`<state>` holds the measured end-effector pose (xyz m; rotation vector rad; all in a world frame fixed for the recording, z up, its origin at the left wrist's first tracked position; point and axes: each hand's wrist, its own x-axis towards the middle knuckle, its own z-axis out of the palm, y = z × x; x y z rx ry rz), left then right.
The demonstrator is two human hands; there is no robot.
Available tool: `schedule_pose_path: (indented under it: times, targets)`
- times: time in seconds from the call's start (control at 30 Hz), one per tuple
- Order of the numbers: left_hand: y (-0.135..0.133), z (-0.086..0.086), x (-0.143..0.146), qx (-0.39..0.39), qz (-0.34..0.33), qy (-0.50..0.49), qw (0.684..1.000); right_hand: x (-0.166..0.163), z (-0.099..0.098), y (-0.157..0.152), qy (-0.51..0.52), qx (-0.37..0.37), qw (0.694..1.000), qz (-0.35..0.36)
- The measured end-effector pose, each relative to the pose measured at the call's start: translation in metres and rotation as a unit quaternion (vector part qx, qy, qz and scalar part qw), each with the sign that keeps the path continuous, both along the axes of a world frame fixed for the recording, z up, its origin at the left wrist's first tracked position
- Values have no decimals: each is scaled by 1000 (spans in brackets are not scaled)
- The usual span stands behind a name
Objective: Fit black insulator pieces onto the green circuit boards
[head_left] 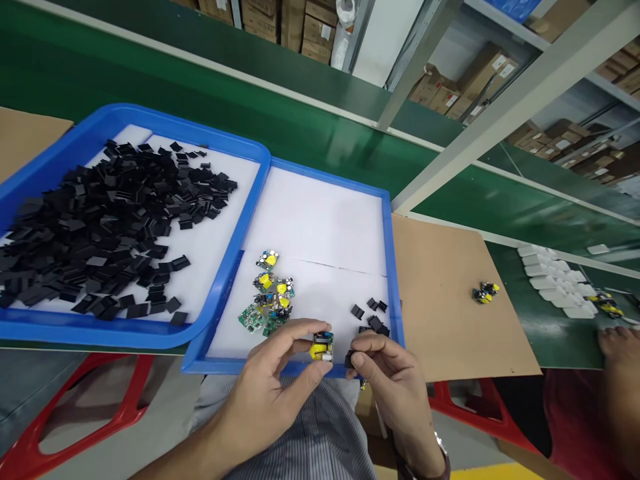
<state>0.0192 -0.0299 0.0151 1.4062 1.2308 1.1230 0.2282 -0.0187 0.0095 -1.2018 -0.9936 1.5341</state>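
My left hand (277, 380) pinches a small circuit board with a yellow transformer (321, 347) over the near edge of the right blue tray (393, 267). My right hand (390, 373) pinches a small black square piece (349, 360) right beside the board. Several more circuit boards (267, 300) lie in a cluster on the tray's white liner. A few loose black pieces (373, 315) lie near my right hand.
The left blue tray (75, 143) holds a big heap of black pieces (95, 227). A brown board (450, 300) carries one circuit board (485, 292). White housings (555, 280) lie on the green belt. Another person's hand (617, 343) is at the far right. Red stools stand below.
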Motion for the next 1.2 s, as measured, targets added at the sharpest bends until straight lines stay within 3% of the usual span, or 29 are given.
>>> schedule_pose_path:
  times: [0.17,0.37,0.8,1.0,1.2]
  targets:
    - [2,8,6,77,-55,25,995,-1,2,-2,2,38,999,32]
    - [3,12,11,111,-70,11,991,2,1,-6,2,52,998,48]
    - [0,23,11,60,-74,42,995,6,-6,-7,6,25,997,73]
    - [-4,22,8,39,-89,43,994,8,-1,-7,-7,21,997,81]
    - [-3,22,6,19,-112,39,993,7,-5,-7,58,-15,994,92]
